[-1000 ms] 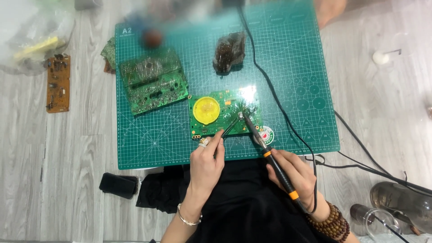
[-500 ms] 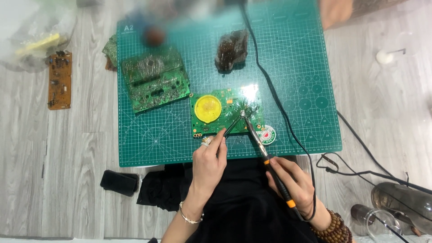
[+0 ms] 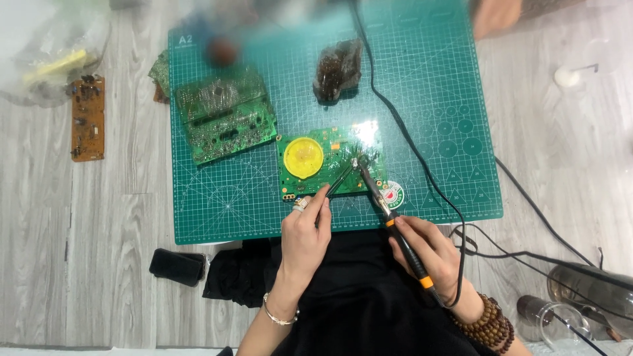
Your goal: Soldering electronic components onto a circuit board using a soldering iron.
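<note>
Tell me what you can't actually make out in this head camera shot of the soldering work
- Top of the cutting mat, head view: a blurred patch hides whatever lies there.
- The joint where the soldering iron in the right hand meets the tweezers in the left hand: glare and small size hide it.
- Parts on the green circuit board: too small to identify.
- Glass containers, bottom right: cut off by the frame edge.

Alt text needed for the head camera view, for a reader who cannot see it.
A right hand holds a black-and-orange soldering iron to a green circuit board with a yellow disc, while the left hand brings thin tweezers to the same spot, on a green gridded cutting mat.
</note>
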